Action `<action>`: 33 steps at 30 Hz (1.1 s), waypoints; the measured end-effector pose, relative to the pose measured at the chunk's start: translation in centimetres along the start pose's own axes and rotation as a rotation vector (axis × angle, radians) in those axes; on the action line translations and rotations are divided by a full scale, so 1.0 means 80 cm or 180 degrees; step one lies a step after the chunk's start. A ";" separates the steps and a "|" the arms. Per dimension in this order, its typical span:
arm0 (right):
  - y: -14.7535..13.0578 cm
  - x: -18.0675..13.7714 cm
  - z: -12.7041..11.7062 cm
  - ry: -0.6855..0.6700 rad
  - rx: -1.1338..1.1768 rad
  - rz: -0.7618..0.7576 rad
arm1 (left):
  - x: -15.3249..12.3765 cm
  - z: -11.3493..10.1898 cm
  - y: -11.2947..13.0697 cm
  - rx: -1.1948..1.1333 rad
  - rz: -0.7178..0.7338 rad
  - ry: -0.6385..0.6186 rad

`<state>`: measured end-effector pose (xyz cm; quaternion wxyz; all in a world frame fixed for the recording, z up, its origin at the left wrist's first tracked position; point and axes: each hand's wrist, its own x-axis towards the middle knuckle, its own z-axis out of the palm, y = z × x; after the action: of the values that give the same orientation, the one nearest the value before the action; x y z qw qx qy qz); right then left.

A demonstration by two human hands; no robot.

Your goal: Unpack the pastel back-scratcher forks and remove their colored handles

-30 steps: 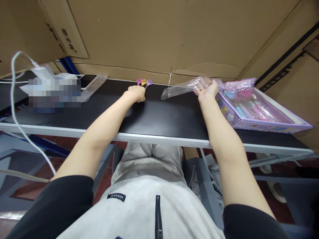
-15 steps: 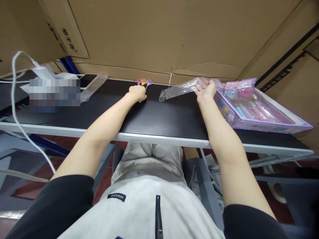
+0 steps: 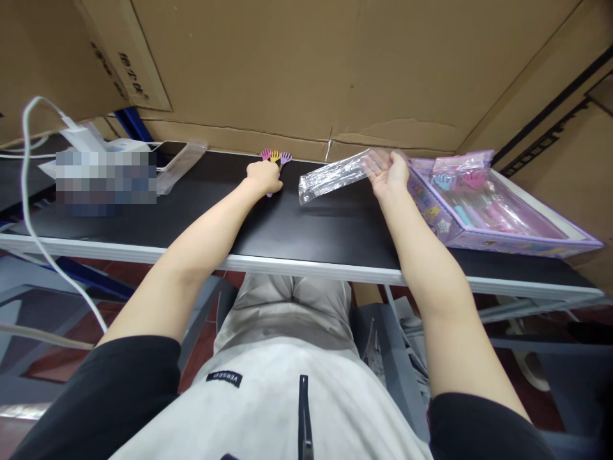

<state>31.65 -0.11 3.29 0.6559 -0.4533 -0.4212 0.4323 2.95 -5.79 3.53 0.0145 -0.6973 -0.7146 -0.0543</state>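
My left hand [image 3: 263, 177] is closed around several slim sticks [image 3: 275, 156] with small hand-shaped tops in pink, yellow and purple; their shafts are mostly hidden under my fingers. To the right, my right hand [image 3: 389, 176] holds one end of a long, clear plastic sleeve [image 3: 330, 179], with fingers visible through the film. The sleeve hangs slanted over the table, its other end pointing toward my left hand. Whether anything lies inside the sleeve I cannot tell, but it looks see-through throughout.
A purple open-front box [image 3: 520, 243] at the right holds similar pink and blue hand-topped sticks. On the left lie a phone [image 3: 171, 155], plastic film and a white charger [image 3: 85, 139] with a cable. Cardboard [image 3: 268, 70] walls the black table [image 3: 316, 239] at the back.
My right hand has moved slightly left with the plastic sleeve, whose free end now hangs lower and nearer my left hand. My left hand stays on the sticks.
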 end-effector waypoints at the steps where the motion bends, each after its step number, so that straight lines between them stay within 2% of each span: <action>1: 0.000 -0.002 0.003 -0.0035 -0.0002 0.0018 | 0.000 0.001 0.000 -0.0118 0.0008 0.0124; 4: -0.003 -0.017 0.016 -0.0116 0.0078 0.0247 | 0.002 0.003 0.007 -0.0895 0.0132 0.0533; 6: -0.006 -0.034 0.027 -0.0208 0.0166 0.0549 | 0.003 0.006 0.017 -0.1747 0.0263 0.0544; 9: -0.012 -0.066 0.046 -0.0527 0.0227 0.1013 | 0.001 0.010 0.036 -0.3028 0.0409 0.0136; 12: -0.016 -0.097 0.063 -0.0950 0.0141 0.1325 | -0.006 0.013 0.051 -0.3741 0.0487 -0.0260; 15: -0.015 -0.119 0.076 -0.1228 0.0032 0.1471 | -0.016 0.012 0.061 -0.4102 0.0414 -0.0412; 20: -0.003 -0.131 0.085 -0.1519 -0.0166 0.1497 | -0.017 0.012 0.065 -0.4595 -0.0084 -0.0194; 24: 0.008 -0.126 0.084 -0.1108 -0.0282 0.1161 | -0.002 0.019 0.060 -0.4683 -0.0257 -0.0058; 28: 0.013 -0.116 0.078 -0.1050 -0.0408 0.0817 | 0.013 0.031 0.054 -0.4576 -0.0167 -0.0086; 33: 0.013 -0.108 0.073 -0.1186 -0.0508 0.0771 | 0.013 0.036 0.052 -0.4309 0.0165 -0.0082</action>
<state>23.55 -6.75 2.28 0.4723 -0.4633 -0.5104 0.5494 7.25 -4.36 1.01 -0.4326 -0.5702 -0.5062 -0.4812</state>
